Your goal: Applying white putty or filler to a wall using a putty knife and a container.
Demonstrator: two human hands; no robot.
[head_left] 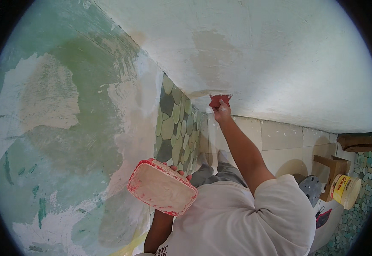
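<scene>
My right hand [222, 112] reaches out and grips a small red putty spreader [219, 100], its far edge against the lower part of the pale wall [275, 64]. A damp-looking beige patch [213, 53] marks that wall above the spreader. Close to my body, my left hand [180, 171] holds a red rectangular tub [162, 187] by its far side; only some fingertips show past the rim. Cream-coloured paste coats the inside of the tub, and red shows through at its smeared edges.
On the left stands a green wall [88, 158] with whitish filler patches. Pebble-pattern tiles [173, 119] cover a strip by the corner, above beige floor tiles [279, 135]. At right are a brown wooden stool [333, 166], a yellow-labelled bucket [346, 191] and a grey perforated disc [310, 190].
</scene>
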